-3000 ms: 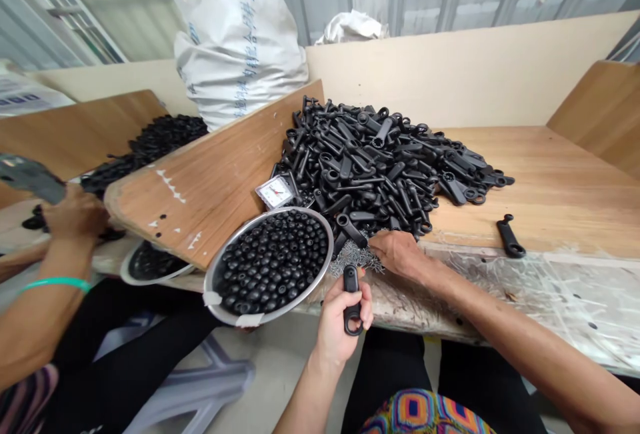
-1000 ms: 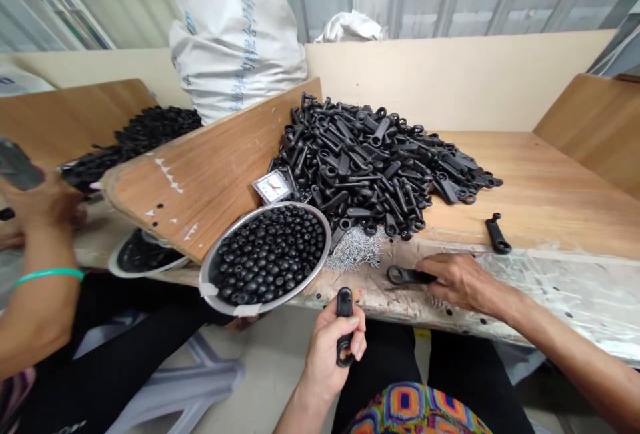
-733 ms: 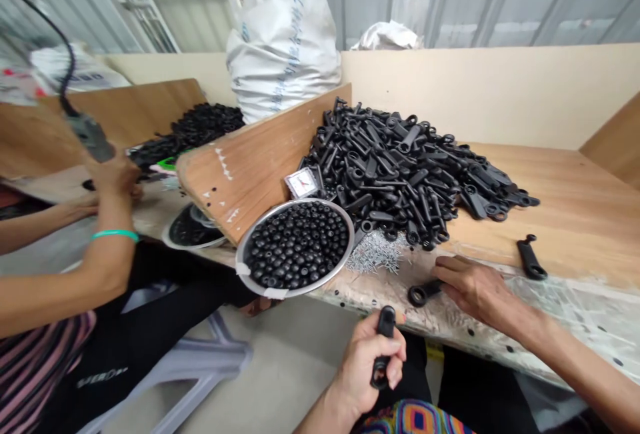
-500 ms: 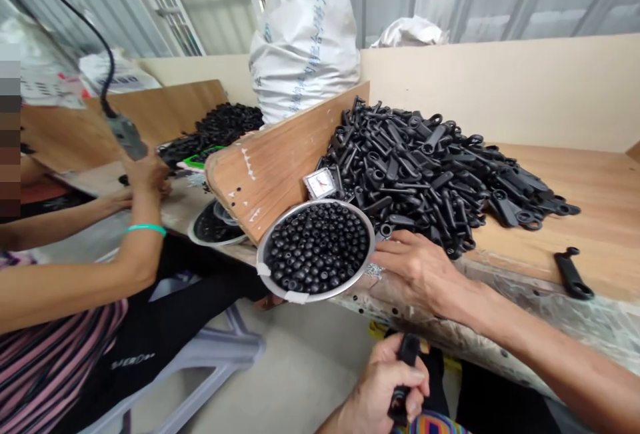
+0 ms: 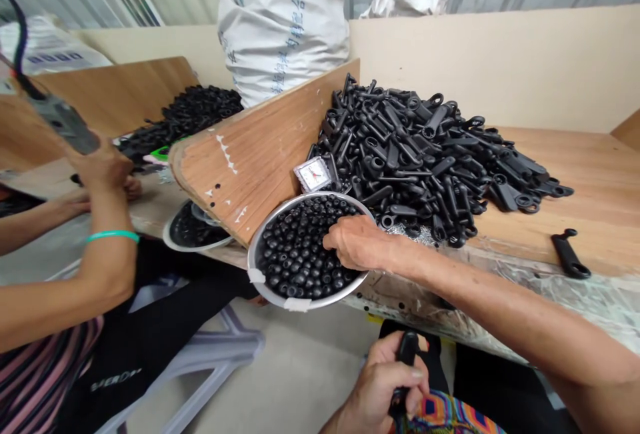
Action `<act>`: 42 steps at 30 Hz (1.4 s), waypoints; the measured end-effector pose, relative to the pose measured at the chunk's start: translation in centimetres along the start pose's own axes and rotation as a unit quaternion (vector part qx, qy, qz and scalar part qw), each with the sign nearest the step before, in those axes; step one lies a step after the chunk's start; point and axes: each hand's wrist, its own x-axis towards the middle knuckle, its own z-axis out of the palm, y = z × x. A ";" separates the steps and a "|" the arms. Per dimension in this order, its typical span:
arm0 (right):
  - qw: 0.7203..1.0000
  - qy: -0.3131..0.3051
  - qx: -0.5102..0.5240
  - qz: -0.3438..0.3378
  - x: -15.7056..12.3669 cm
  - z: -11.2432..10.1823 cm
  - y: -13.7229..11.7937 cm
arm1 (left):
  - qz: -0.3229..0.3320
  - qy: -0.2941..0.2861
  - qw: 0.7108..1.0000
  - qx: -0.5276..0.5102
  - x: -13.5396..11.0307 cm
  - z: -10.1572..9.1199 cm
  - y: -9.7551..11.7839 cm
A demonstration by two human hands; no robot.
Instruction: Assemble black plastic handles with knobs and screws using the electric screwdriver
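Observation:
My left hand (image 5: 383,381) is low in front of me, its fingers wrapped round a black plastic crank handle (image 5: 407,351) held roughly upright. My right hand (image 5: 357,242) reaches over the rim of a metal bowl (image 5: 256,247). Its fingers are curled together at the right side of the round black knobs (image 5: 295,254) filling the bowl; the fingertips are partly hidden, and I cannot tell what they pinch. Behind the right forearm, small silvery screws (image 5: 417,234) lie at the foot of a big heap of black crank handles (image 5: 405,154).
A single crank handle (image 5: 569,254) lies on the bench at right. A small square clock (image 5: 313,174) stands against the wooden divider (image 5: 265,147). Left of it, a co-worker's hand (image 5: 105,167) grips a corded power tool (image 5: 65,124), near another bowl (image 5: 173,244). A white sack (image 5: 285,27) stands behind.
My right hand has moved left from the screws beside the bowl onto the knobs in it. My left hand still holds the crank handle. The view has shifted slightly.

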 end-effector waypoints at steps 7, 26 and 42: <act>0.954 0.208 0.213 -0.048 -7.0 0.5 1.3 | 0.054 0.021 0.998 0.001 -1.6 0.2 0.9; 0.466 0.300 0.822 0.132 -25.7 10.1 -1.0 | 0.132 0.049 0.964 0.227 -1.3 9.2 -1.5; 0.367 0.323 0.862 0.134 -24.1 12.2 -1.4 | 0.275 0.144 0.794 0.522 1.6 7.9 -2.5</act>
